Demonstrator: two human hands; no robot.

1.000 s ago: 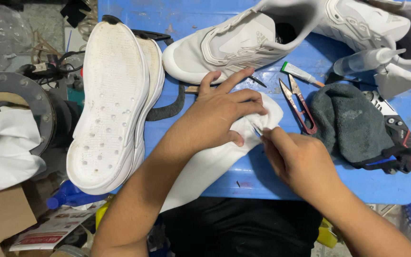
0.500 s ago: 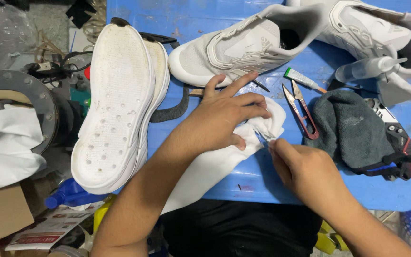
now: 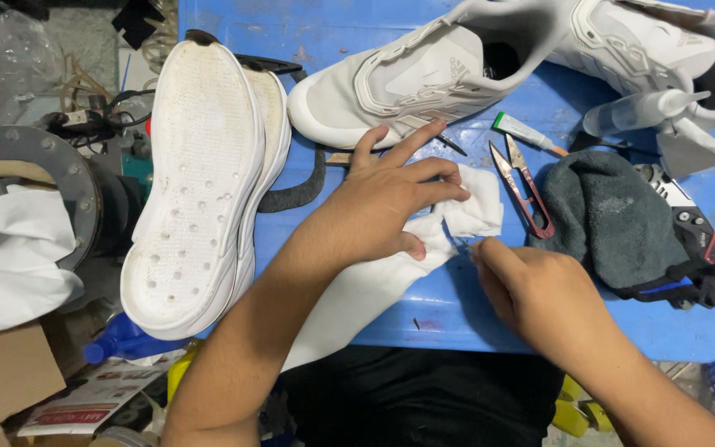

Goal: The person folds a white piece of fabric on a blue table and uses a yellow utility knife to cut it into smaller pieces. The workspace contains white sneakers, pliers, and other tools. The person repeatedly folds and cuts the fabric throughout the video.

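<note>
White fabric, a soft insole-shaped piece (image 3: 374, 281), lies across the near edge of the blue table (image 3: 324, 33) and hangs partly over it toward the person. The left hand (image 3: 382, 203) presses down flat on it, fingers spread and stretched forward, thumb tucked against the cloth, pinning it rather than gripping it. The right hand (image 3: 539, 294) is curled closed just beside it, thumb and forefinger pinched on a thin, small tool (image 3: 463, 243) whose tip meets the fabric's bunched end; the tool is too slender to identify.

Just past the fingertips lie red-handled thread snips (image 3: 527, 186), blades pointing away, and near them a small tube with a green cap (image 3: 523, 132). To the right sits a dark grey cloth (image 3: 606, 215), bundled over a black and red tool (image 3: 697, 240) that pokes out from beneath it. Further back a white sneaker upper (image 3: 407, 83) lies on its side, its opening showing a dark interior with nothing I can make out inside. A second white upper (image 3: 647, 41) sits at the far right, with a clear plastic squeeze bottle (image 3: 639, 112) resting against it; I cannot tell what it holds.

Left of the hands, two white soles (image 3: 200, 182) rest stacked, tread up, overhanging the table edge. Beyond that, a cardboard box (image 3: 2, 372) on the floor.
</note>
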